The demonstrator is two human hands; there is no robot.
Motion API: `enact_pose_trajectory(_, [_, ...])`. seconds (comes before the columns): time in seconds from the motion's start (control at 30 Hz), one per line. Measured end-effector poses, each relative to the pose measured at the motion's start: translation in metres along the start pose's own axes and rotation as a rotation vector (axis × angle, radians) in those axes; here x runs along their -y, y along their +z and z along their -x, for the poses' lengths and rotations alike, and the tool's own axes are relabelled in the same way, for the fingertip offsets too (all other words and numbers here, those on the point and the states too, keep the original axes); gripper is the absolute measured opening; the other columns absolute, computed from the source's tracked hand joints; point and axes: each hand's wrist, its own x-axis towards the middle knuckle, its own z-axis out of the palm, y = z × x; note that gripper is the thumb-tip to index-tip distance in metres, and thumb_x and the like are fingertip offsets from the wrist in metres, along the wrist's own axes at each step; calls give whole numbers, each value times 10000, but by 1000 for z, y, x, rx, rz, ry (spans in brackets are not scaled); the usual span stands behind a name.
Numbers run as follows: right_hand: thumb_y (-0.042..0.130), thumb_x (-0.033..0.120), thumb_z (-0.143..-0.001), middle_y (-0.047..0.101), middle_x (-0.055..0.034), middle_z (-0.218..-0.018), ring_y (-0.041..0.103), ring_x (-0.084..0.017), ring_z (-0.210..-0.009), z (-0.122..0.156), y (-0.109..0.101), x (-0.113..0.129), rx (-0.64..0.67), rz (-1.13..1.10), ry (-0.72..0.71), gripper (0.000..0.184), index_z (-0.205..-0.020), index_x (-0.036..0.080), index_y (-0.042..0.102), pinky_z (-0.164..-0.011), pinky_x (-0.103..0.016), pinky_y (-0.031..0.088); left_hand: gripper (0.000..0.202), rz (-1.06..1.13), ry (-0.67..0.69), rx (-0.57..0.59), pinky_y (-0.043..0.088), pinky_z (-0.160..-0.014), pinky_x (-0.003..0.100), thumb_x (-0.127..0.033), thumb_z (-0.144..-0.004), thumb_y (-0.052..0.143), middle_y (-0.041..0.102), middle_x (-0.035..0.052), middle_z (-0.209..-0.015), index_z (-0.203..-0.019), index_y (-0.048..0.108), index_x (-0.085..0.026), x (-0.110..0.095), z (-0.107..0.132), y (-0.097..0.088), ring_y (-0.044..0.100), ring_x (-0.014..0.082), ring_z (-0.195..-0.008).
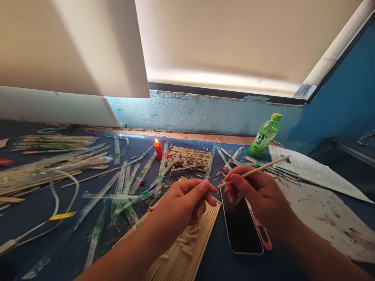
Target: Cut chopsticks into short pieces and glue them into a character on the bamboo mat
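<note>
My right hand is closed in a pinch on a thin wooden stick that points up and to the right. My left hand is curled just left of the stick's near end, fingertips pressed together close to it. Under both hands lies a flat mat of wooden sticks laid side by side, with several short cut pieces on top. A black phone lies face up below my right hand, and a pink-handled tool lies beside the phone.
A lit red candle stands mid-table, next to a darker stick mat. Clear chopstick wrappers and stick bundles litter the left. A green bottle, printed paper and a white cable also lie here.
</note>
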Motion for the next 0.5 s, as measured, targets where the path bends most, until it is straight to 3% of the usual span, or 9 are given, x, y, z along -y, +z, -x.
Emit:
enact_pose_trajectory(0.1, [633, 325, -969, 696, 18, -726, 656, -94, -640, 0, 2, 0, 57, -133, 121, 113, -950, 214, 641, -608, -206, 540, 316, 31, -86, 70, 144, -438, 205, -400, -930, 616, 491, -39, -571, -757, 659, -139, -1, 1, 0, 262, 53, -460])
enact_pose_trajectory(0.2, [630, 310, -974, 694, 18, -741, 638, -76, -642, 1, 3, -1, 90, -170, 155, 116, -938, 200, 625, -622, -191, 532, 377, 32, -125, 120, 111, -435, 214, -424, -933, 608, 377, -69, -491, -681, 612, -143, 0, 2, -2, 208, 60, -452])
enact_pose_trajectory(0.5, [617, 390, -972, 613, 35, -696, 519, -79, -581, -2, -2, -3, 168, -20, 197, 202, -937, 192, 600, -549, -224, 426, 296, 21, -155, 187, 115, -450, 224, -367, -932, 627, 429, -61, -539, -757, 657, -129, -2, 3, -2, 226, 53, -462])
